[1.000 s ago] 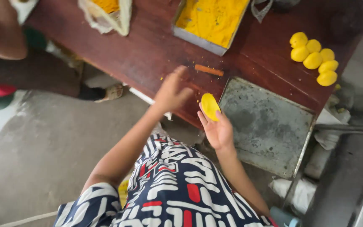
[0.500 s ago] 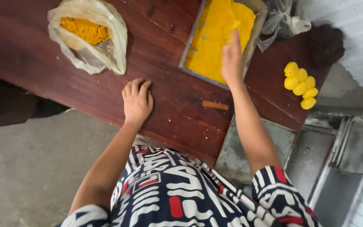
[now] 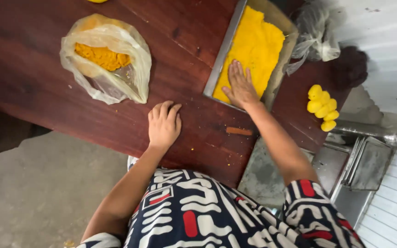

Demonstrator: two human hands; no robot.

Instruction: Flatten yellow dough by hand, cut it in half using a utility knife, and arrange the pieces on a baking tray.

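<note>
A metal tray (image 3: 220, 73) of flat yellow dough (image 3: 259, 41) lies on the dark wooden table (image 3: 33, 87). My right hand (image 3: 240, 85) presses flat, fingers spread, on the dough at the tray's near end. My left hand (image 3: 163, 125) rests palm down on the bare tabletop near the front edge, holding nothing. A small brown stick (image 3: 239, 131) lies on the table between the two arms.
A clear plastic bag (image 3: 104, 62) with orange-yellow dough sits at the left. Several yellow dough pieces (image 3: 322, 107) are piled at the table's right end. A crumpled plastic bag (image 3: 315, 39) lies beside the tray. Metal trays (image 3: 361, 170) stand lower right.
My right hand carried a yellow dough piece to the tray and now presses flat at the tray's near end. My left hand came to rest on the tabletop.
</note>
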